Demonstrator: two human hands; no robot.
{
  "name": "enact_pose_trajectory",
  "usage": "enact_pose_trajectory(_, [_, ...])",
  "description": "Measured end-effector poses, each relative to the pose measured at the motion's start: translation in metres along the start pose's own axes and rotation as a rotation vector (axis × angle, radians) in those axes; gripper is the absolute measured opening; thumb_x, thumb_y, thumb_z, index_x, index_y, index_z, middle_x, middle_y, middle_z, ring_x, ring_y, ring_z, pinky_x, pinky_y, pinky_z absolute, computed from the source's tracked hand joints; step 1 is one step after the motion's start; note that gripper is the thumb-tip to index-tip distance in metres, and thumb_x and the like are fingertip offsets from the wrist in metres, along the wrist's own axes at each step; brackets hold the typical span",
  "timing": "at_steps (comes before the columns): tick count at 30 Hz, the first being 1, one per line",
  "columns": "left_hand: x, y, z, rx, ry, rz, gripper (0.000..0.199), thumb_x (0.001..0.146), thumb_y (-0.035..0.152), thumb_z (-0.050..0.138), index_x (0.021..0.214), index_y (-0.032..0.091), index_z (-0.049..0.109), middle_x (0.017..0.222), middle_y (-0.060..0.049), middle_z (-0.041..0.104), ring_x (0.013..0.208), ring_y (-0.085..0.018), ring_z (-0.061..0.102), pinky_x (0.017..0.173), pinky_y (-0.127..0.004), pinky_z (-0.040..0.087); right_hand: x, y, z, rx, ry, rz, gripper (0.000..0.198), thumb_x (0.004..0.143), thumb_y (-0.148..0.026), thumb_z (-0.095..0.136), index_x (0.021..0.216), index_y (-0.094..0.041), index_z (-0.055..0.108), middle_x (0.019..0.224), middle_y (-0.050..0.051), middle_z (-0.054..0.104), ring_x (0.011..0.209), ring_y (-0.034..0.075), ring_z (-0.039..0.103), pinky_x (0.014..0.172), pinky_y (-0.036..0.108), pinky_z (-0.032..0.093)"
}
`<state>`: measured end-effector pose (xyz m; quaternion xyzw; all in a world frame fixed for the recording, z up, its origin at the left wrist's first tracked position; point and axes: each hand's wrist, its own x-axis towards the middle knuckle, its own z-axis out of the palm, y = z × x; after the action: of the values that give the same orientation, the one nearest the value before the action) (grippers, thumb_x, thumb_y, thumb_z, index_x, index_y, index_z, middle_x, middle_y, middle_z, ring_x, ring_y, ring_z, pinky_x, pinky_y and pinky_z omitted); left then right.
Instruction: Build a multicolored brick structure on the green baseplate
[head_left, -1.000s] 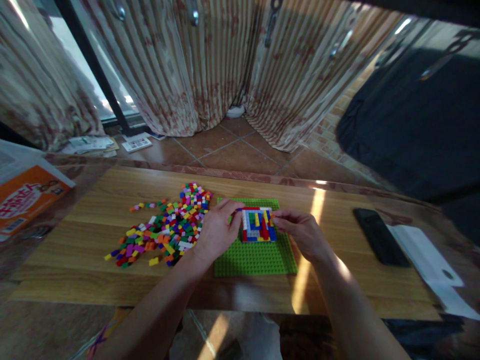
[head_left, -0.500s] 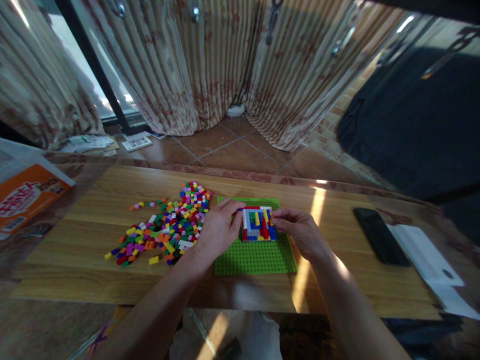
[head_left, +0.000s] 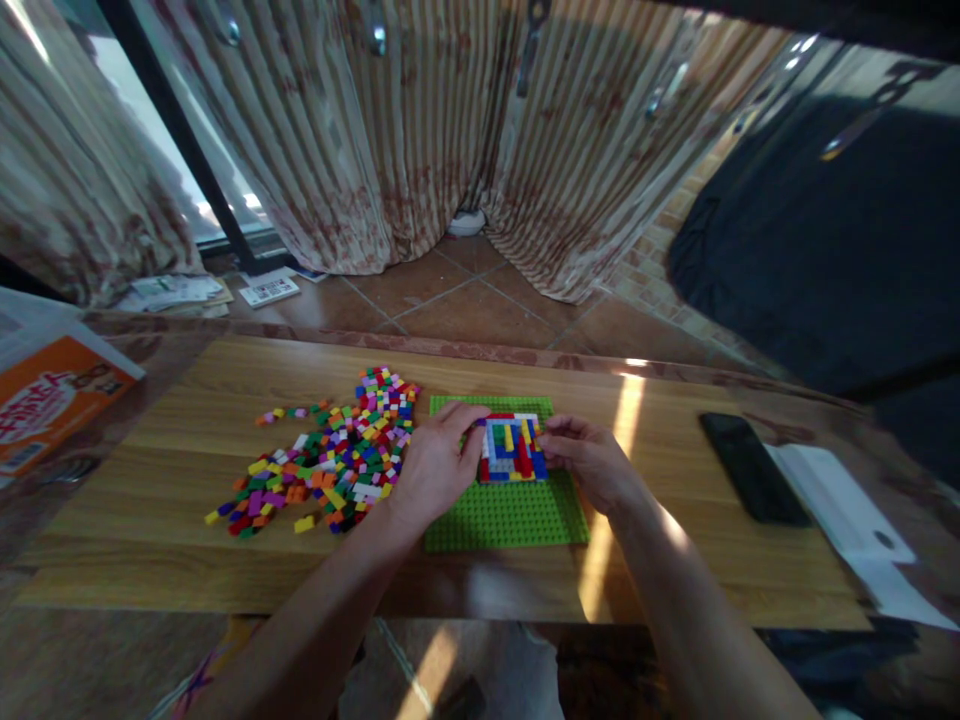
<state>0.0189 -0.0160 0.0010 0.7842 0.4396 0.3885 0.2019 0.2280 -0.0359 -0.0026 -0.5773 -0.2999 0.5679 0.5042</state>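
Observation:
A block of coloured building bricks (head_left: 514,462), in white, red, blue, green and yellow, stands on the upper half of a green studded baseplate (head_left: 506,520). My left hand (head_left: 441,455) is at the block's left side, thumb and fingers pinched at its upper left corner around a small dark purple-blue brick (head_left: 481,423). At the right edge of the block, my right hand (head_left: 589,460) has its thumb and fingers closed together, touching or almost touching the bricks. What lies between those fingertips is too small to make out.
A large spread of loose bricks (head_left: 337,450) covers the wooden table (head_left: 165,560) left of the baseplate. On the right lie a black phone (head_left: 754,468) and a white box (head_left: 840,500). An orange-labelled container (head_left: 56,400) stands at the far left, before striped curtains (head_left: 435,130).
The camera view has shifted slightly. My right fingers have drawn a little lower along the block's right edge; my left hand keeps its place at the upper left corner.

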Motion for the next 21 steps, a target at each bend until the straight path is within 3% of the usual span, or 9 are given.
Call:
enact_pose_trajectory(6, [-0.001,0.001,0.001,-0.002,0.012,-0.002,0.022,0.092,0.018,0.051,0.109,0.018,0.065,0.105,-0.006,0.072,0.098,-0.017,0.067,0.089,-0.032,0.054,-0.002,-0.001,0.001,-0.085,0.007,-0.07,0.031,0.051,-0.026,0.083,0.072,-0.02,0.06,0.06,-0.005,0.063,0.051,0.01,0.057,0.049,0.024,0.046])
enact_pose_trajectory(13, [-0.001,0.001,-0.001,-0.007,0.016,0.012,0.022,0.092,0.018,0.051,0.11,0.018,0.064,0.108,-0.005,0.073,0.1,-0.017,0.068,0.091,-0.031,0.055,-0.016,-0.005,0.019,-0.331,0.084,-0.582,0.007,0.077,-0.027,0.07,0.08,-0.022,0.067,0.074,-0.001,0.066,0.067,0.012,0.06,0.063,0.027,0.051])
enact_pose_trajectory(17, [-0.001,0.004,-0.002,-0.038,-0.015,0.012,0.023,0.092,0.019,0.051,0.112,0.019,0.063,0.109,-0.005,0.073,0.1,-0.017,0.069,0.091,-0.032,0.055,-0.025,-0.003,0.035,-0.624,-0.041,-0.764,0.019,0.087,-0.023,0.06,0.102,-0.026,0.07,0.094,0.003,0.07,0.084,0.016,0.064,0.075,0.031,0.054])
enact_pose_trajectory(21, [-0.001,0.007,-0.003,-0.087,-0.063,-0.002,0.026,0.092,0.021,0.052,0.117,0.019,0.061,0.113,-0.006,0.072,0.103,-0.018,0.068,0.093,-0.033,0.055,-0.028,-0.003,0.041,-0.757,-0.099,-0.87,0.025,0.092,-0.02,0.054,0.112,-0.027,0.068,0.103,0.005,0.068,0.095,0.017,0.065,0.082,0.033,0.054])
